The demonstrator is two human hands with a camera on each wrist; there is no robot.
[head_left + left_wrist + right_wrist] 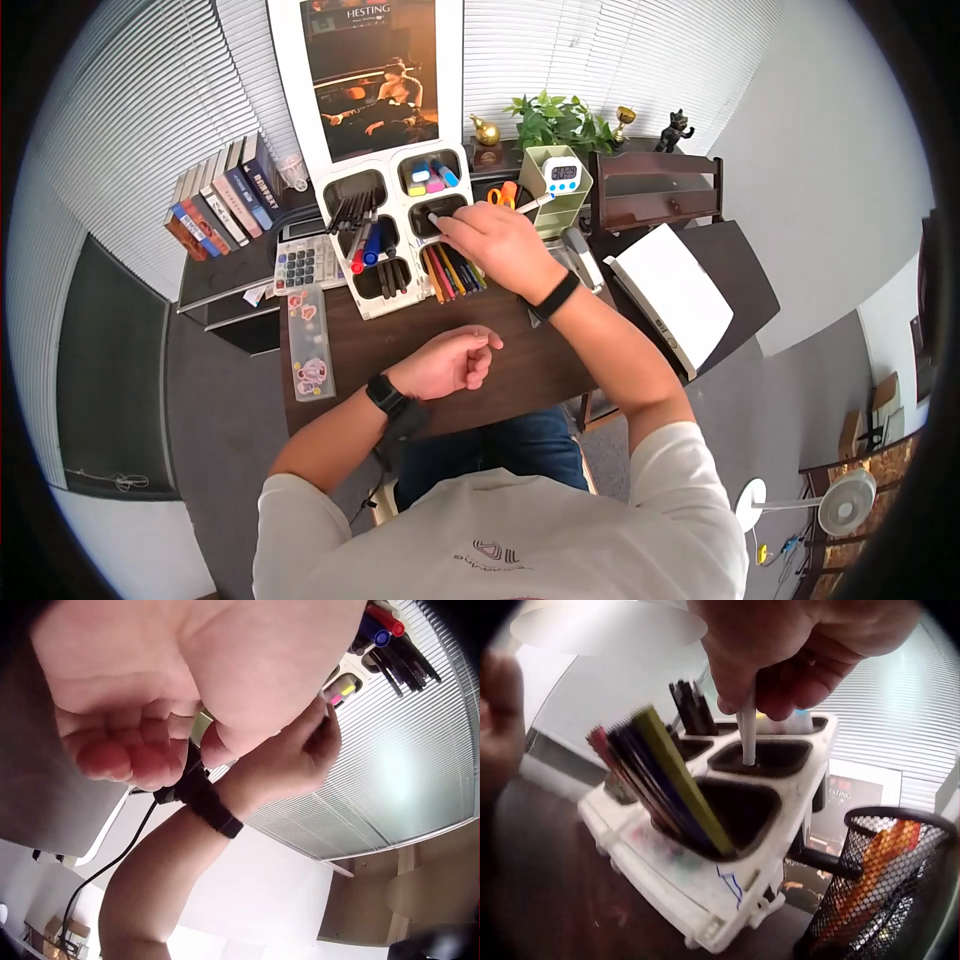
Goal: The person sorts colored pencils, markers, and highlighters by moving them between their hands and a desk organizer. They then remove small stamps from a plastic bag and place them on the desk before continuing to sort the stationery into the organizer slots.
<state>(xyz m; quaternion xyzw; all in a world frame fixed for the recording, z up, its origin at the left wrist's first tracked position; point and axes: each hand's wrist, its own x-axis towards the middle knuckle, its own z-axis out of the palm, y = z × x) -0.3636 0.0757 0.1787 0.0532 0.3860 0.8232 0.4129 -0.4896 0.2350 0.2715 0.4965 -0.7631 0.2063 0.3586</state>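
My right hand [505,245] pinches a slim white pen [748,735] between thumb and fingers, its lower end pointing down into the middle right compartment of a white desk organizer [380,304]. Most of the pen's upper part is hidden by the hand. In the front right compartment lean several colored pencils [656,776]. Red and blue markers [372,245] stand in the left compartments, beside black pens [352,208]. Highlighters [432,184] fill the back right compartment. Over the table in front of the body, my left hand [450,365] is palm up with loosely bent fingers, holding nothing.
Left of the organizer are a calculator [303,262] and a clear sticker-covered case [310,345]. A black mesh cup [877,877] with orange scissors stands to its right, near a green box [570,210] and a white timer [563,175]. A white device [675,297] lies farther right.
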